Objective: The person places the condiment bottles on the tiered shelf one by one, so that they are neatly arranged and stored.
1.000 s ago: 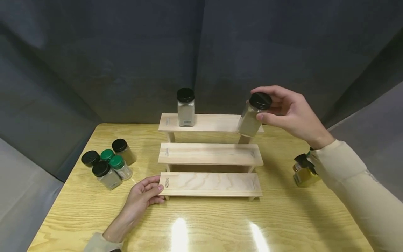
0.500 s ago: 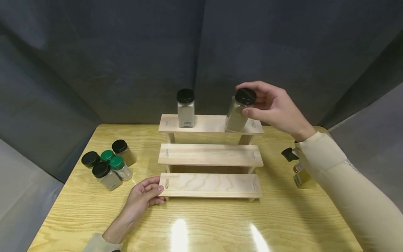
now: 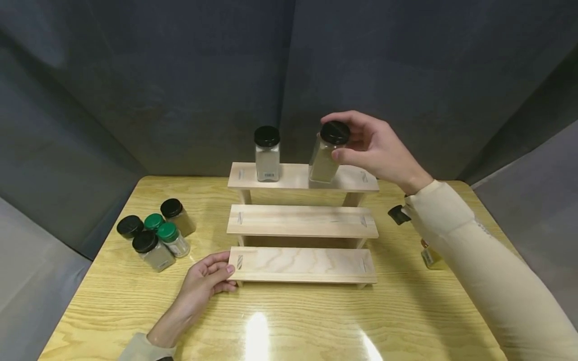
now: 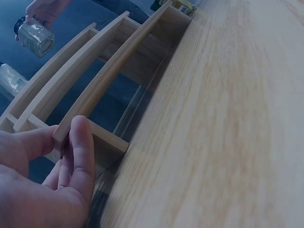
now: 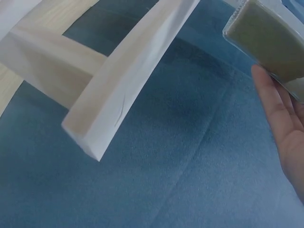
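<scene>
My right hand grips a clear square spice jar by its upper part, just under the black lid. The jar holds a greenish-brown powder and hangs slightly tilted above the top tier of a three-step wooden rack. In the left wrist view the jar's base shows apart from the rack. Another black-lidded jar, with pale contents, stands upright on the top tier to the left. My left hand pinches the left end of the lowest tier between thumb and fingers.
At the left of the wooden table stand several jars: black-lidded ones and green-lidded ones. A bottle of yellow liquid is partly hidden under the right sleeve, near a black lid-like piece. Dark curtains enclose the table.
My right hand has carried the spice jar leftward over the top tier, towards the standing jar, and made it more upright. The left hand has stayed on the rack's end.
</scene>
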`<act>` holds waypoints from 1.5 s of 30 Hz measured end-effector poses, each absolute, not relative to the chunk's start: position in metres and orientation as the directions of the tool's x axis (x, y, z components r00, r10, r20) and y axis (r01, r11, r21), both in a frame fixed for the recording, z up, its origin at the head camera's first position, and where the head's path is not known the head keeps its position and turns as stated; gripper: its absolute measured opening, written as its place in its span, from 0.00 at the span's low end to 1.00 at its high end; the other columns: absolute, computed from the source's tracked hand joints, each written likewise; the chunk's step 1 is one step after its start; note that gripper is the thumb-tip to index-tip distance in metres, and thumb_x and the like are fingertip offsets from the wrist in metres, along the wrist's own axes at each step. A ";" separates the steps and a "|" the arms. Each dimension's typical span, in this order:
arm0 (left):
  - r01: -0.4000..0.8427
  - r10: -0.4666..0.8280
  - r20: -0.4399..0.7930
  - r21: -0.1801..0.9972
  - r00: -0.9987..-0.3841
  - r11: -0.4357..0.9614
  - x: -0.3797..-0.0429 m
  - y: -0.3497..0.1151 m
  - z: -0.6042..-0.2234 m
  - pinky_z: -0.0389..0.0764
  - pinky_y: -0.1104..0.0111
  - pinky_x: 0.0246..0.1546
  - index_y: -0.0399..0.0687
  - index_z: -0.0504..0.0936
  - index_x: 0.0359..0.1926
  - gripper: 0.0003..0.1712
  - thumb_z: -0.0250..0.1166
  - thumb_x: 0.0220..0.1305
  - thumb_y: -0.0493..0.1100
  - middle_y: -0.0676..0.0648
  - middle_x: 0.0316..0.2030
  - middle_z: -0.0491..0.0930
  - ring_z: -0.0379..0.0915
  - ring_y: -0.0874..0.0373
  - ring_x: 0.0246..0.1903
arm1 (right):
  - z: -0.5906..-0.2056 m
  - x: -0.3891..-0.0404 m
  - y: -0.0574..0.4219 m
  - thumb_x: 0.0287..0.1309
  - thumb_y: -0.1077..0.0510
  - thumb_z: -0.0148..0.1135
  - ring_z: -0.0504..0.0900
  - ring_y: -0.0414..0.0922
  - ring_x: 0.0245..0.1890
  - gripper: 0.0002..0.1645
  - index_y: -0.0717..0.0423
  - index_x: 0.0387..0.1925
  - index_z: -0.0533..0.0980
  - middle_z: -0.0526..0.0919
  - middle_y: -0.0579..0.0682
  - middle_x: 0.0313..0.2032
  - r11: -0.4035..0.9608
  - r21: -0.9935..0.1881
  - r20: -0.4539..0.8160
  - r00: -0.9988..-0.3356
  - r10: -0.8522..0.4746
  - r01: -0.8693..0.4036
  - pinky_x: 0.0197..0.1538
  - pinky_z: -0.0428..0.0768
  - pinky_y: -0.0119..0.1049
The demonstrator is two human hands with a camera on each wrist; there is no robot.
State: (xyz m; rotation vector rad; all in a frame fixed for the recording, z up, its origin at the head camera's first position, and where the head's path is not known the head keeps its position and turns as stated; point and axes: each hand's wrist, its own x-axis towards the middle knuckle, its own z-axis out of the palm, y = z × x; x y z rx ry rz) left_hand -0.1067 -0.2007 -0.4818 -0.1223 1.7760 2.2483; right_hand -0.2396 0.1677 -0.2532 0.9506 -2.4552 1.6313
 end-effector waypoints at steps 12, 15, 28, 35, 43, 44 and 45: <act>-0.261 0.165 -0.228 0.939 -0.960 -0.223 -0.107 -0.200 -0.481 0.92 0.68 0.42 0.20 0.62 0.74 0.29 0.61 0.79 0.26 0.43 0.44 0.84 0.85 0.56 0.35 | -0.259 -0.251 0.158 0.67 0.70 0.70 0.88 0.51 0.50 0.32 0.58 0.71 0.78 0.86 0.57 0.58 0.249 -0.809 0.361 -0.785 -0.503 -0.532 0.54 0.89 0.34; -0.266 0.164 -0.232 0.937 -0.959 -0.226 -0.107 -0.199 -0.481 0.92 0.68 0.42 0.19 0.62 0.74 0.29 0.61 0.79 0.26 0.43 0.44 0.84 0.86 0.56 0.35 | -0.259 -0.253 0.156 0.67 0.70 0.70 0.88 0.51 0.50 0.32 0.58 0.71 0.78 0.85 0.57 0.58 0.250 -0.809 0.355 -0.781 -0.514 -0.532 0.54 0.89 0.35; -0.260 0.166 -0.226 0.939 -0.960 -0.225 -0.107 -0.196 -0.482 0.92 0.68 0.41 0.18 0.63 0.73 0.29 0.61 0.78 0.26 0.43 0.44 0.83 0.86 0.55 0.35 | -0.262 -0.259 0.151 0.66 0.71 0.70 0.88 0.52 0.51 0.33 0.57 0.71 0.78 0.86 0.56 0.58 0.272 -0.808 0.329 -0.783 -0.529 -0.523 0.56 0.88 0.36; -0.259 0.166 -0.225 0.939 -0.960 -0.227 -0.105 -0.196 -0.481 0.92 0.68 0.41 0.18 0.63 0.73 0.29 0.61 0.78 0.25 0.42 0.44 0.84 0.86 0.56 0.35 | -0.266 -0.260 0.149 0.65 0.71 0.70 0.88 0.51 0.51 0.33 0.58 0.71 0.77 0.86 0.57 0.58 0.276 -0.809 0.324 -0.785 -0.528 -0.519 0.56 0.88 0.35; -0.258 0.169 -0.223 0.939 -0.960 -0.228 -0.101 -0.196 -0.481 0.93 0.67 0.41 0.18 0.63 0.72 0.29 0.61 0.77 0.25 0.43 0.44 0.84 0.86 0.55 0.35 | -0.269 -0.259 0.147 0.64 0.72 0.70 0.87 0.51 0.52 0.34 0.60 0.71 0.76 0.86 0.57 0.59 0.273 -0.806 0.327 -0.779 -0.536 -0.526 0.56 0.88 0.34; -0.258 0.170 -0.222 0.939 -0.960 -0.226 -0.101 -0.197 -0.481 0.93 0.67 0.42 0.18 0.63 0.72 0.29 0.61 0.77 0.25 0.43 0.44 0.84 0.86 0.55 0.35 | -0.269 -0.259 0.148 0.64 0.72 0.70 0.87 0.50 0.52 0.34 0.60 0.71 0.77 0.86 0.56 0.59 0.275 -0.806 0.327 -0.781 -0.533 -0.525 0.56 0.88 0.34; -0.257 0.171 -0.222 0.940 -0.960 -0.224 -0.101 -0.197 -0.481 0.93 0.67 0.42 0.18 0.63 0.73 0.29 0.61 0.78 0.26 0.43 0.44 0.84 0.86 0.55 0.35 | -0.269 -0.259 0.148 0.65 0.72 0.70 0.87 0.50 0.52 0.34 0.60 0.71 0.77 0.86 0.56 0.59 0.276 -0.806 0.326 -0.783 -0.530 -0.523 0.56 0.88 0.34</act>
